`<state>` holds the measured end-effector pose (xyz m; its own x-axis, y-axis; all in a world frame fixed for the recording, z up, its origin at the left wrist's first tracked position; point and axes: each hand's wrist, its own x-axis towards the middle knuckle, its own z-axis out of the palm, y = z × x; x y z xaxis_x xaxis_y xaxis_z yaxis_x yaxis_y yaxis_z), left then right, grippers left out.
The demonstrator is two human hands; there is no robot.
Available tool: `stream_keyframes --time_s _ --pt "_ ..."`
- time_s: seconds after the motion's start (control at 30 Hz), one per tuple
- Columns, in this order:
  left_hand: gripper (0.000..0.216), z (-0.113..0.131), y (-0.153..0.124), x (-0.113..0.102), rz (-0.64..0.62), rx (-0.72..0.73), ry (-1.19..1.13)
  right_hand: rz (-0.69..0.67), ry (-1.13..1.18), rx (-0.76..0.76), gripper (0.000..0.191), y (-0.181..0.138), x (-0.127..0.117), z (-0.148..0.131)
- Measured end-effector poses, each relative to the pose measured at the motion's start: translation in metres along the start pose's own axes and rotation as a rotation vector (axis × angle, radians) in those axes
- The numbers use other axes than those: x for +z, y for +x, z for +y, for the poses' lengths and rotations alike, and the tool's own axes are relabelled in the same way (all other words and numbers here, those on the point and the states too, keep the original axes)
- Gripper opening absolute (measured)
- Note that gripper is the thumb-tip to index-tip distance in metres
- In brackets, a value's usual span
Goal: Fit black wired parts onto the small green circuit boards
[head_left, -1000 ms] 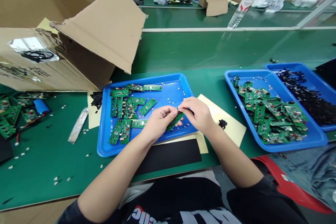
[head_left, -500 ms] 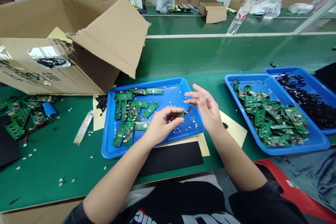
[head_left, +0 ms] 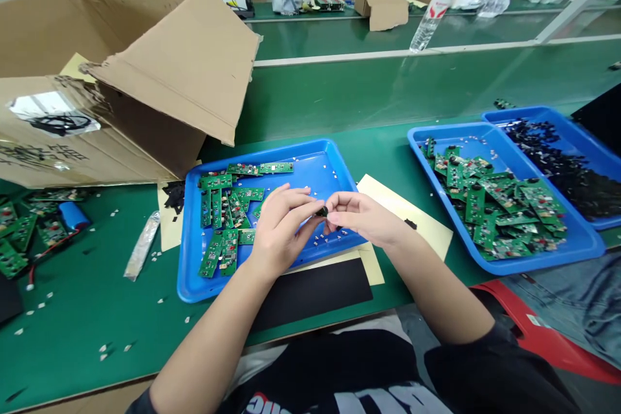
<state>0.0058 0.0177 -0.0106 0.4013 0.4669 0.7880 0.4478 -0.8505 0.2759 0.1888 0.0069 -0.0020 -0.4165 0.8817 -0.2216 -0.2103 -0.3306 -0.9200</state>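
Note:
Over the right part of the near blue tray [head_left: 185, 272], my left hand [head_left: 284, 226] is closed round a small circuit board, which the fingers almost wholly hide. A small black piece [head_left: 321, 211] shows at the tips of that hand. My right hand [head_left: 361, 217] meets it there, its thumb and fingers pinched on the black piece. Several green circuit boards [head_left: 211, 255] lie in the left half of the same tray. Tiny pale bits [head_left: 330, 171] are scattered on the tray's bare right side.
Right of my hands stands a blue tray [head_left: 490, 265] heaped with green boards, and behind it another tray [head_left: 612, 220] of black parts. A big open carton [head_left: 160, 71] stands at the left. Black sheet [head_left: 315, 291] and yellow paper [head_left: 431, 226] lie near the tray.
My right hand has come down from its open, raised pose and closed at the left hand's fingertips. The view has shifted slightly.

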Motion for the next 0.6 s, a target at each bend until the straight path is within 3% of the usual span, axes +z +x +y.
stream_keyframes --time_s 0.17,0.37,0.6 --pt "0.03 -0.001 0.004 -0.004 0.06 0.033 0.054 -0.017 0.018 -0.037 0.03 0.001 -0.003 0.005" --pt "0.027 0.001 0.005 -0.008 0.083 0.1 0.09 0.008 0.071 -0.094 0.051 0.008 -0.009 0.011" --pt "0.027 0.003 0.001 -0.011 0.028 0.135 0.081 0.436 -0.096 -0.505 0.043 -0.001 -0.009 -0.001"
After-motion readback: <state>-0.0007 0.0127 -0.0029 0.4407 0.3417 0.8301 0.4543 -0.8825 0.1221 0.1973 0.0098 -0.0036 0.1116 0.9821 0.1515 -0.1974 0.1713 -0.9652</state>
